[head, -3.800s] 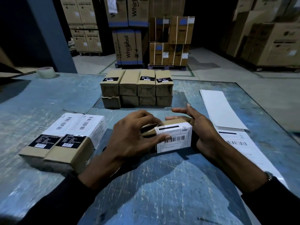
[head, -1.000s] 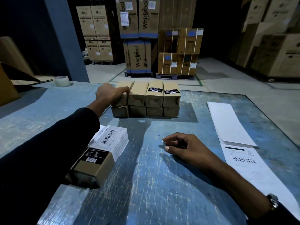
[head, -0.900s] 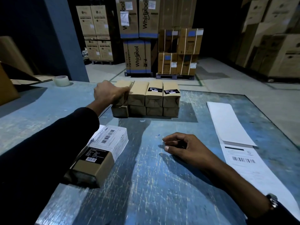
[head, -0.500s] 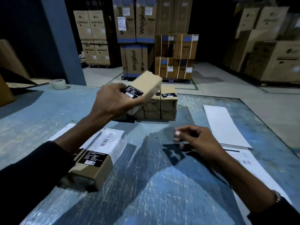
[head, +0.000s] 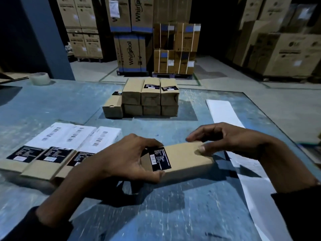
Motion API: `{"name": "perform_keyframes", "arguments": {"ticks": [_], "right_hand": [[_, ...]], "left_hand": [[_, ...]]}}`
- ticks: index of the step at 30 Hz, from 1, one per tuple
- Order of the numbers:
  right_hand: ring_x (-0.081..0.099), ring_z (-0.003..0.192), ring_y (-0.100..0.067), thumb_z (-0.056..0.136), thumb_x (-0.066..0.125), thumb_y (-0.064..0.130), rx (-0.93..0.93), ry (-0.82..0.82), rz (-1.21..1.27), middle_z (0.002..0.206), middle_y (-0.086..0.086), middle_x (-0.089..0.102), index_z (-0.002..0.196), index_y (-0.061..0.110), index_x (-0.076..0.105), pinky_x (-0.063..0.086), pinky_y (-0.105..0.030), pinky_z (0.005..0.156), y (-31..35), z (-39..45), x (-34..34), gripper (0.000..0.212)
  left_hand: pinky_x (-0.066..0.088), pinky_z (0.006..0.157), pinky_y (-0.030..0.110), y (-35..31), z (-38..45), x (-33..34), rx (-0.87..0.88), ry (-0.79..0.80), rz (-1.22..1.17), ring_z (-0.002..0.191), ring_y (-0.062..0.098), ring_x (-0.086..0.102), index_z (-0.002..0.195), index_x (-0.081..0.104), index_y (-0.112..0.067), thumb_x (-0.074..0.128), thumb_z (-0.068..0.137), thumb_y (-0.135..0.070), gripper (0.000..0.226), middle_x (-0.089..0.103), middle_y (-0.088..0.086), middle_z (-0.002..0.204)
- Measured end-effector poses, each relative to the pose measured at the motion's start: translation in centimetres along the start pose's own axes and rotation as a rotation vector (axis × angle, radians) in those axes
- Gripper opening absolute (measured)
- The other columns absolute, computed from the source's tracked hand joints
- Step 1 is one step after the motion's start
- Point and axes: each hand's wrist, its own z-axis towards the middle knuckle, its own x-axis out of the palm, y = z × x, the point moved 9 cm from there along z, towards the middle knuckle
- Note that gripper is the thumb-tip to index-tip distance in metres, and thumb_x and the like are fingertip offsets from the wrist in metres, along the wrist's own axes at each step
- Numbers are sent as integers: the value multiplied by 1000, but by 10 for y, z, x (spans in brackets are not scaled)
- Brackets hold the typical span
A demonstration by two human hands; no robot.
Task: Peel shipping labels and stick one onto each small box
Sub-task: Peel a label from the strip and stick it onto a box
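Box point(head: 182, 160) now held low by both hands.

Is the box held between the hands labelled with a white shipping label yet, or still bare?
Still bare. The box in both hands shows only its black sticker and plain brown cardboard on top.

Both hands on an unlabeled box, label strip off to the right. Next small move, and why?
Probably the right hand lets go and reaches for the label strip beside it to peel one. The held box carries only its black sticker, no white label like the three labeled boxes, and the left hand already grips it.
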Motion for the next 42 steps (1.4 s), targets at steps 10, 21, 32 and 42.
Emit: {"name": "perform_keyframes", "arguments": {"ticks": [10,21,32,42], "right_hand": [[67,120,-39,83,85,11,-72,140,-98,120,-17,73,115,12,75,55,-55,102,5,-4,18,34],[74,110,-22,93,78,21,-98,-135,-119,115,-5,78,123,13,73,62,-43,95,19,-12,-30,32],[76,97,-17,91,81,23,-258,-548,-15,105,-7,80,110,16,78,62,-31,82,31,-94,-80,20],[65,113,-1,75,83,58,-103,-453,-487,119,22,69,105,46,84,53,-18,79,-74,-125,-30,32]], "left_hand": [[57,90,36,-7,-2,16,-1,89,17,109,0,67,133,65,-33,81,78,-62,64,71,-20,120],[53,94,36,-81,-12,-11,359,-335,46,117,11,66,130,72,-19,70,88,-49,51,71,-7,125],[56,67,37,-183,29,133,543,-10,355,114,22,64,134,63,-21,53,103,-47,43,69,-1,126],[59,74,37,-169,26,150,485,26,280,125,12,58,123,71,-24,44,106,-48,40,66,-11,137]]}}
